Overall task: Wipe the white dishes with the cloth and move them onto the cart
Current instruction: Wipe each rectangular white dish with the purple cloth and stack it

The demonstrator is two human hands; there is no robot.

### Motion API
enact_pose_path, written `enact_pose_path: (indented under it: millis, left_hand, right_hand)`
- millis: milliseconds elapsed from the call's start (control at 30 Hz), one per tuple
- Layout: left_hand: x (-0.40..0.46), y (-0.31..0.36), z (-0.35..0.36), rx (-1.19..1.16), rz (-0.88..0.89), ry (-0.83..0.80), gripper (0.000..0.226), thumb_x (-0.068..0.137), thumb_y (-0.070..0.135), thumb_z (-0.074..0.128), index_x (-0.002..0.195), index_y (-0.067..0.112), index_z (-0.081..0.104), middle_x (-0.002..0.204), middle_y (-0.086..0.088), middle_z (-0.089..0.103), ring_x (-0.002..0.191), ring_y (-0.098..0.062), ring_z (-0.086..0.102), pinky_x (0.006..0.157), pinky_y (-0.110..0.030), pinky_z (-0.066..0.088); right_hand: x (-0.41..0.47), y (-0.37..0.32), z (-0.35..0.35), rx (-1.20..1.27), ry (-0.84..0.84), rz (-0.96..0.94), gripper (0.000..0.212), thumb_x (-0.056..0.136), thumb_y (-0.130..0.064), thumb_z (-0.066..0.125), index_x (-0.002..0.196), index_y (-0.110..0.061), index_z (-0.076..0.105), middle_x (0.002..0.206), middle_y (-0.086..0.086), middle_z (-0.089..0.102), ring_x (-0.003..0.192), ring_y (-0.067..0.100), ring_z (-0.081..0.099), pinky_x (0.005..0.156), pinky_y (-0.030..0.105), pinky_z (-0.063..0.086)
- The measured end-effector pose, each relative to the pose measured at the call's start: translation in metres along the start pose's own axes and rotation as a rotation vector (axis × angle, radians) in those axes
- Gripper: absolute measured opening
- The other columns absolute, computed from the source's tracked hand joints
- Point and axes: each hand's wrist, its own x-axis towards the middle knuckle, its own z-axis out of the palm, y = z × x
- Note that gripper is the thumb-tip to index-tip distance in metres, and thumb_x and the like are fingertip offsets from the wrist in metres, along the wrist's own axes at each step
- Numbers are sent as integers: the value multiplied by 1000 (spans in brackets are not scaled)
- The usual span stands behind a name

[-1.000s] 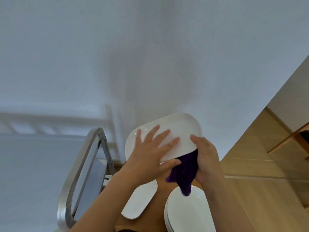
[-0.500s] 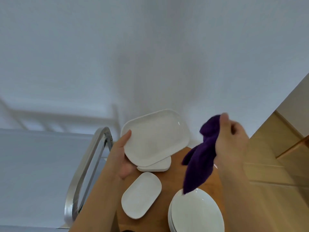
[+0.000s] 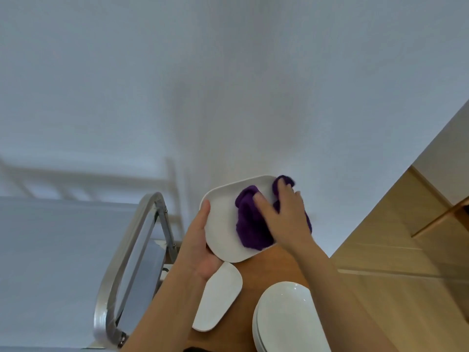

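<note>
Purple cloth (image 3: 250,226) lies bunched under the fingers (image 3: 261,201) of the right hand (image 3: 284,219), which are spread fairly straight and press it flat against the face of a white plate (image 3: 220,224) rather than curling round it. The left hand (image 3: 200,240) grips that plate by its near-left edge, thumb (image 3: 204,212) hooked over the rim and the palm beneath; the fingers under the plate are hidden, so how far they reach cannot be told. The plate is held in the air, tilted, above a round wooden table (image 3: 266,265). On the table just below it rests a small white dish (image 3: 215,298), and beside that a stack of round plates (image 3: 286,316). To the left stands the cart (image 3: 121,262), its metal handle near the left forearm; nothing can be seen on it from here. The main danger, I judge, is the one-sided hold: the plate is glazed and smooth, supported at one edge only, and the wiping hand pushes on the far half, so a firm stroke could lever it out of the thumb's grip and drop it onto the dish below, chipping both. The cloth is only pressed, not gripped, so it may slide off the rim. Swinging the plate left to the cart afterwards risks knocking it against the handle.
</note>
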Motion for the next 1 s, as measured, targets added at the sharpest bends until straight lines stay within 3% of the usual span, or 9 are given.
enact_pose_path:
  millis: [133,200,333,467,567,700,800,900,1000]
  left_hand:
    - [4,-7,-2,116,0,11,63,78,55,54,126,15,59,120,-17,65,108,-36,63,86,-53,53]
    - [7,-14,-1,164,-20,22,65,78,57,55,128,17,58,125,-18,62,117,-38,57,100,-59,42]
    - [13,-16,-1,216,18,46,63,81,58,52,127,16,59,124,-18,63,117,-35,58,102,-54,42]
    - [18,-9,-6,226,87,62,60,80,59,54,111,11,71,111,-15,70,106,-26,66,88,-38,52]
    - [23,-7,-18,237,75,112,55,79,62,55,83,12,79,88,-11,74,85,-23,72,66,-32,58]
    - [29,-8,-42,235,15,176,57,70,62,64,76,7,77,82,-15,72,79,-27,72,63,-36,58]
    - [38,-5,-54,226,-58,192,62,74,59,60,104,6,72,103,-17,71,96,-31,69,76,-41,56]
    - [57,4,-73,283,-96,215,61,86,56,50,127,13,58,123,-15,64,113,-31,61,91,-46,50]
    - [83,15,-100,316,-151,289,45,89,54,54,108,17,72,109,-12,71,96,-29,69,71,-43,56]
  right_hand:
    - [-13,14,20,-83,-73,-3,104,70,-77,51,151,-25,11,160,2,6,146,25,0,118,46,13]
    - [-14,10,24,-53,9,-2,97,72,-73,54,150,-24,22,157,3,19,144,25,12,117,46,18]
    - [-24,-4,37,139,155,-225,54,81,-42,66,128,-19,52,128,-5,56,121,14,49,104,38,41]
    - [-41,-11,52,247,106,-357,38,82,-26,66,118,-25,56,100,-29,52,97,-6,54,85,10,44]
    - [-49,-8,59,325,-72,-296,45,83,-28,62,126,-33,50,100,-29,55,98,-4,56,83,13,47]
    - [-52,7,58,285,-319,-237,29,82,-35,62,102,-51,49,90,-29,59,91,-5,57,75,10,48]
    - [-53,30,60,220,-465,-107,28,85,-34,63,94,-54,45,90,-30,56,88,-3,57,69,7,44]
    - [-49,55,68,283,-398,112,24,88,-30,63,104,-41,49,96,-22,56,91,4,57,69,9,44]
    - [-40,75,78,346,-245,321,24,89,-28,63,109,-35,50,95,-23,53,87,2,54,62,8,42]
